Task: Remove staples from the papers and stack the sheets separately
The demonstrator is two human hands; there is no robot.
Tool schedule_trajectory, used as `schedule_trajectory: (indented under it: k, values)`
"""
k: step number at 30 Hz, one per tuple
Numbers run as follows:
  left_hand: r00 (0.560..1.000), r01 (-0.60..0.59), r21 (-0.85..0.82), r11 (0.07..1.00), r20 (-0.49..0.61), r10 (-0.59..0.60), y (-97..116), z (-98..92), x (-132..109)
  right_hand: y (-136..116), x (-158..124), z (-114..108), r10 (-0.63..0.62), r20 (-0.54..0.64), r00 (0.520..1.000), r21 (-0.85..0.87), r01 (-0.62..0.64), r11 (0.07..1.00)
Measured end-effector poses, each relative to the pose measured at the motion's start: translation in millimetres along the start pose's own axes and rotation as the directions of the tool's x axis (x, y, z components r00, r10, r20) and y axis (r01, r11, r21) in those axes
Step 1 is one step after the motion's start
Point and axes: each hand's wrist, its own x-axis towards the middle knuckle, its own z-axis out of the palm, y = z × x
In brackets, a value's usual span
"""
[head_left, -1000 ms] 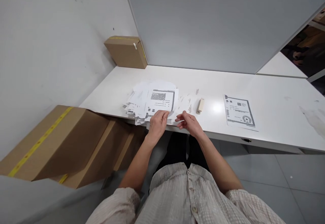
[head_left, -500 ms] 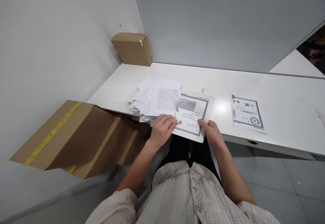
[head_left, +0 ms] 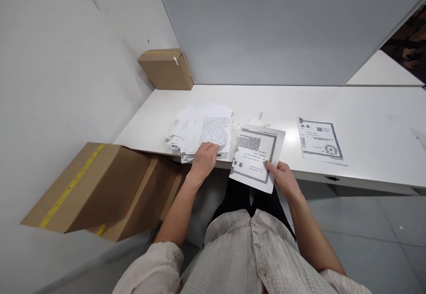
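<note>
My right hand grips a printed sheet of paper with an ornate border, its thumb on top near the right edge. The sheet hangs tilted over the table's front edge, and its left edge looks uneven. My left hand is at the front of an untidy paper stack, with its fingers closed on the lower edge of the top text sheet, whose corner curls up. Another bordered sheet with a round seal lies flat on the table to the right.
The white table runs along a grey panel. Small paper scraps lie behind the held sheet. A cardboard box stands in the back left corner. Larger cardboard boxes are at the table's left front.
My left hand has left the bordered sheet and moved left to the stack. My right hand holds that sheet alone, now apart from the stack. The view has shifted slightly.
</note>
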Motion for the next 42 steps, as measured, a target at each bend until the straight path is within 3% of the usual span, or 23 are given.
schedule_trajectory:
  k: [4,7,10,12,14,18,21,23,25,28,31,34,38,42]
  values:
    - [0.982,0.149,-0.192,0.970,-0.089,-0.168,-2.4,-5.3,6.0,1.2,-0.3,2.9,-0.001,0.023,1.000,0.021,0.000,1.000]
    - [0.967,0.165,-0.256,0.953,-0.146,-0.207,7.1,-12.3,8.2,3.7,0.3,4.2,-0.002,0.051,0.999,0.070,-0.001,0.998]
    - [0.989,0.037,-0.317,0.948,-0.124,-0.080,32.8,-14.2,2.3,6.5,2.9,4.3,0.049,0.088,0.995,0.135,-0.061,0.989]
    - [0.997,-0.083,-0.376,0.923,-0.020,0.081,55.8,-8.9,-6.3,7.8,4.7,4.3,0.100,0.092,0.991,0.160,-0.114,0.981]
    - [0.974,-0.168,-0.406,0.899,0.070,0.214,78.2,1.1,-16.6,8.7,5.6,4.3,0.132,0.076,0.988,0.180,-0.144,0.973]
    - [0.938,-0.188,-0.434,0.881,0.187,0.292,106.1,22.8,-32.3,13.1,4.6,3.0,0.057,0.084,0.995,0.207,-0.074,0.976]
    - [0.928,-0.151,-0.505,0.850,0.224,0.298,106.3,32.5,-34.8,19.4,4.1,-1.5,-0.063,0.052,0.997,0.165,0.053,0.985]
    - [0.965,-0.074,-0.496,0.865,0.184,0.188,98.3,37.5,-32.0,22.3,3.8,-6.1,-0.093,0.033,0.995,0.150,0.088,0.985]
    - [0.994,0.086,-0.453,0.887,0.098,-0.046,88.3,43.2,-26.1,21.0,2.1,-11.0,-0.104,0.022,0.994,0.149,0.099,0.984]
    - [0.924,0.363,-0.553,0.750,0.107,-0.368,79.2,50.9,-11.8,8.5,-4.5,-16.4,-0.165,-0.003,0.986,0.110,0.164,0.980]
    - [0.847,0.479,-0.738,0.475,0.248,-0.470,83.7,49.1,9.6,-13.9,-12.1,-19.0,-0.274,-0.022,0.961,-0.019,0.274,0.962]
    - [0.861,0.376,-0.858,0.351,0.182,-0.476,96.4,35.3,34.2,-38.7,-14.0,-20.1,-0.413,-0.068,0.908,-0.149,0.400,0.904]
    - [0.887,0.146,-0.933,0.329,-0.023,-0.461,109.1,17.2,55.8,-60.1,-3.6,-21.8,-0.535,-0.096,0.839,-0.147,0.520,0.841]
    - [0.894,0.090,-0.944,0.319,-0.065,-0.443,107.5,23.2,56.4,-55.6,17.5,-23.7,-0.548,-0.054,0.834,-0.071,0.545,0.836]
